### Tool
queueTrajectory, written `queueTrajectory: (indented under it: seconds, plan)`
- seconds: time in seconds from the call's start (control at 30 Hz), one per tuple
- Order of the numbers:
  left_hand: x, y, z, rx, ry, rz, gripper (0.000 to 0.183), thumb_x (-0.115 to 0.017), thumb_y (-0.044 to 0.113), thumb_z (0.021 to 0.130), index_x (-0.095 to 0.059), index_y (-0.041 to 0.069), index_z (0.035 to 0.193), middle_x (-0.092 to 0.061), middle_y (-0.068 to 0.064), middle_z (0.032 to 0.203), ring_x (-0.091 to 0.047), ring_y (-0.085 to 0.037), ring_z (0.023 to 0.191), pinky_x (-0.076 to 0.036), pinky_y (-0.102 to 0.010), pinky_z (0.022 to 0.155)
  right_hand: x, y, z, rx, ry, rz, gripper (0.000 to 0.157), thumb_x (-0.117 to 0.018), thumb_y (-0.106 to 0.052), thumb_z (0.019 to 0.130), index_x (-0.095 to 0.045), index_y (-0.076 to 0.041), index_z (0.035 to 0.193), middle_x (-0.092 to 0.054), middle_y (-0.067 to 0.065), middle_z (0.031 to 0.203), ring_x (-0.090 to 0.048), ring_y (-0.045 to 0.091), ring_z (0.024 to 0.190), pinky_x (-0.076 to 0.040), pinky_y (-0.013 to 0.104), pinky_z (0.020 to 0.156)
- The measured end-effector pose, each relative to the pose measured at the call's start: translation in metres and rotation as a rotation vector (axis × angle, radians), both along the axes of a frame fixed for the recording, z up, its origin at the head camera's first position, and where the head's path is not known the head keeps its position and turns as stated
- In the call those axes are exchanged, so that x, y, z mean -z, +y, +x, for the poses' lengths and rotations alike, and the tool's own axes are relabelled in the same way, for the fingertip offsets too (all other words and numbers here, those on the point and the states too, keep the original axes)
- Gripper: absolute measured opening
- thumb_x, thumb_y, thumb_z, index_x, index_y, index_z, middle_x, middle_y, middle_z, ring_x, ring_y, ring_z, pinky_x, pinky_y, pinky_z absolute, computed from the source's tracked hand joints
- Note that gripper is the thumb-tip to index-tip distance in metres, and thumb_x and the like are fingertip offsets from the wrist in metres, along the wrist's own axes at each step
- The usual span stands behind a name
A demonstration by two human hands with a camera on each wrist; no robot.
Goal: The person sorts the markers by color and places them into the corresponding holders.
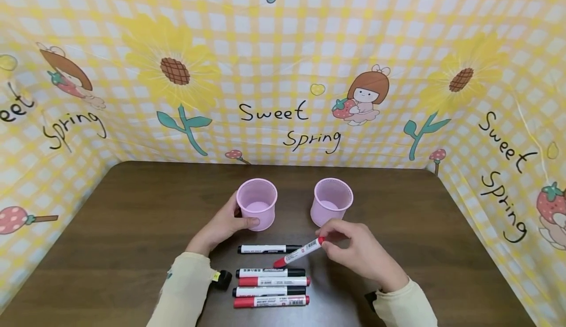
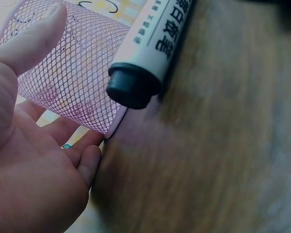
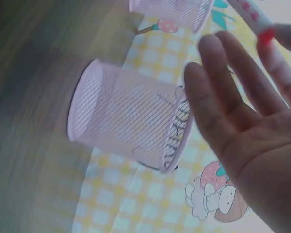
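On the brown table (image 1: 110,248), I see the left hand (image 1: 227,222) gripping one pink mesh pen holder (image 1: 262,212); the right hand (image 1: 357,251) pinches a red marker (image 1: 300,252) near the second holder (image 1: 326,213). Seemingly, it's early: five markers (image 1: 272,282) lie unlifted, neither holder filled.

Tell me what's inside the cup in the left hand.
Inside the pink cup, only its far wall and part of its floor show. The near rim covers the floor's front edge.
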State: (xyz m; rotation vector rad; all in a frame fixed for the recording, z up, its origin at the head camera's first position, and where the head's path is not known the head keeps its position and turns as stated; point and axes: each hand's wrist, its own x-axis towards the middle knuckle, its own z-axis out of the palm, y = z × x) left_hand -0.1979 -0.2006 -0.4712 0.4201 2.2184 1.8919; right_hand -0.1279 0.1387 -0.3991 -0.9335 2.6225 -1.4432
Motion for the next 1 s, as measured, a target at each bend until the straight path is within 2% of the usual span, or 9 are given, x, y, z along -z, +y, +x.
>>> queueTrajectory:
  seconds: [0.13, 0.27, 0.53, 0.73, 0.83, 1.0]
  plan:
    - [0.000, 0.000, 0.000, 0.006, -0.001, 0.005, 0.091, -0.083, 0.012, 0.084, -0.028, 0.008, 0.155, -0.046, -0.024, 0.142, -0.043, -0.039, 0.130, -0.035, -0.050, 0.106, -0.002, -0.008, 0.004, -0.026, 0.031, -0.131, 0.029, -0.067, 0.008, 0.085, -0.068, -0.018, 0.098, -0.074, -0.006, 0.105, -0.071, 0.017, 0.090, -0.056, 0.038, 0.083]
    - [0.001, -0.001, 0.000, 0.007, -0.015, 0.013, 0.090, -0.083, 0.012, 0.084, -0.028, 0.008, 0.155, -0.046, -0.023, 0.142, -0.043, -0.039, 0.129, -0.036, -0.049, 0.105, -0.003, -0.016, 0.006, -0.051, 0.075, -0.200, 0.028, -0.067, 0.010, 0.086, -0.066, -0.014, 0.100, -0.075, -0.001, 0.105, -0.072, 0.023, 0.089, -0.056, 0.034, 0.083]
    - [0.003, -0.002, -0.001, 0.013, -0.005, 0.024, 0.089, -0.083, 0.011, 0.084, -0.029, 0.008, 0.155, -0.046, -0.024, 0.141, -0.043, -0.039, 0.129, -0.036, -0.048, 0.105, 0.001, -0.031, 0.010, 0.010, 0.140, -0.214, 0.029, -0.069, 0.010, 0.085, -0.066, -0.013, 0.103, -0.075, -0.003, 0.100, -0.071, 0.018, 0.084, -0.057, 0.036, 0.078]
    - [0.002, -0.002, 0.000, 0.010, -0.008, 0.027, 0.089, -0.083, 0.010, 0.083, -0.029, 0.008, 0.154, -0.047, -0.024, 0.141, -0.044, -0.040, 0.128, -0.036, -0.048, 0.105, 0.009, -0.043, 0.009, 0.010, 0.235, -0.202, 0.030, -0.071, 0.007, 0.084, -0.069, -0.012, 0.107, -0.070, -0.003, 0.095, -0.068, 0.014, 0.085, -0.058, 0.040, 0.075]
    - [0.003, -0.002, 0.000, 0.006, -0.013, 0.023, 0.089, -0.083, 0.010, 0.084, -0.029, 0.007, 0.154, -0.047, -0.024, 0.141, -0.044, -0.039, 0.128, -0.036, -0.048, 0.105, 0.012, -0.045, 0.009, 0.013, 0.247, -0.198, 0.029, -0.073, 0.007, 0.085, -0.070, -0.011, 0.108, -0.069, -0.003, 0.094, -0.067, 0.012, 0.085, -0.058, 0.039, 0.074]
    - [0.002, 0.000, 0.001, 0.000, -0.025, 0.018, 0.089, -0.082, 0.007, 0.084, -0.028, 0.007, 0.154, -0.047, -0.023, 0.142, -0.043, -0.038, 0.130, -0.034, -0.048, 0.106, 0.020, -0.044, 0.007, 0.041, 0.218, -0.201, 0.028, -0.075, 0.007, 0.084, -0.070, -0.008, 0.107, -0.069, -0.001, 0.095, -0.067, 0.014, 0.084, -0.058, 0.041, 0.072]
